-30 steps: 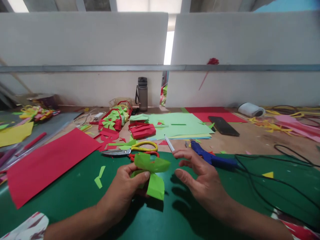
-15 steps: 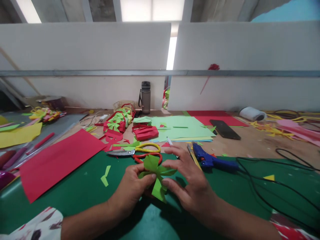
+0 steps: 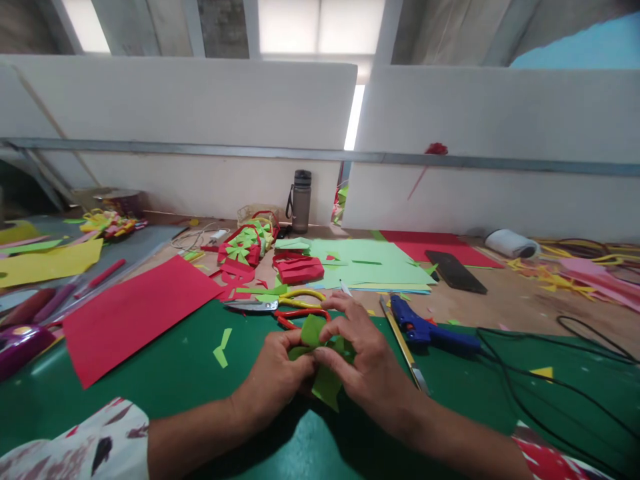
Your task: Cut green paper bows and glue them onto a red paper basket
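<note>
A bright green paper flower (image 3: 326,389) is held between my hands, low over the green mat. My left hand (image 3: 277,375) pinches it near its centre with thumb and finger. On its right side, my right hand (image 3: 373,368) closes thumb and fingers over a petal, hiding part of the flower. Just beyond the fingertips lie scissors (image 3: 256,306) with one yellow and one red handle. A yellow craft knife (image 3: 400,337) rests to the right of my right hand. Beside it is a blue glue gun (image 3: 433,335).
A red paper sheet (image 3: 143,317) covers the mat's left part, with a green scrap (image 3: 222,349) nearby. Red paper baskets (image 3: 246,248), light green sheets (image 3: 373,257), a phone (image 3: 456,271) and a bottle (image 3: 301,201) stand farther back. A black cable (image 3: 520,373) loops at right.
My right hand has moved left onto the flower; its fingers were spread beside the petals before. The camera view has shifted slightly, and more of the craft knife shows.
</note>
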The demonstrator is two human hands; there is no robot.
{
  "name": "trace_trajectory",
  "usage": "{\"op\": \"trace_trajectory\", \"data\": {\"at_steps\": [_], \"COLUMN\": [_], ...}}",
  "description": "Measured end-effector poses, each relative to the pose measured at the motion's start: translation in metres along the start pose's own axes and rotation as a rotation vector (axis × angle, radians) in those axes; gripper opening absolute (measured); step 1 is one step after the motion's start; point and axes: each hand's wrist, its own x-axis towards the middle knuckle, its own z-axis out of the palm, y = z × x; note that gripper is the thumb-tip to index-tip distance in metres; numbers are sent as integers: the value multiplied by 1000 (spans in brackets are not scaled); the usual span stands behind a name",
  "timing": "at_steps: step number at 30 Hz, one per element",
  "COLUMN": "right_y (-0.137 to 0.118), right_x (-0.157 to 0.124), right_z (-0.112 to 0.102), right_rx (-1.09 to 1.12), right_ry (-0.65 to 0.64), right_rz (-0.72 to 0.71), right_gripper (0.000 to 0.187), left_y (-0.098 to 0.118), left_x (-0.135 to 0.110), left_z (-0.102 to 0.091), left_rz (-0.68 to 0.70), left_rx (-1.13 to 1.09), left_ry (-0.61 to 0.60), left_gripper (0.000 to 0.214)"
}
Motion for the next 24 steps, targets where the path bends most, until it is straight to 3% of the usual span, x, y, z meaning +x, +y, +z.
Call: {"op": "trace_trajectory", "data": {"at_steps": [24], "right_y": [9], "right_x": [-4], "right_z": [-2], "right_rx": [47], "right_ry": [-82], "right_rz": [-35], "right_gripper": [15], "left_y": [0], "left_x": [-2], "left_z": [-7], "left_rz": [41], "left_rx": [6], "left_ry": [-89], "left_gripper": [21]}}
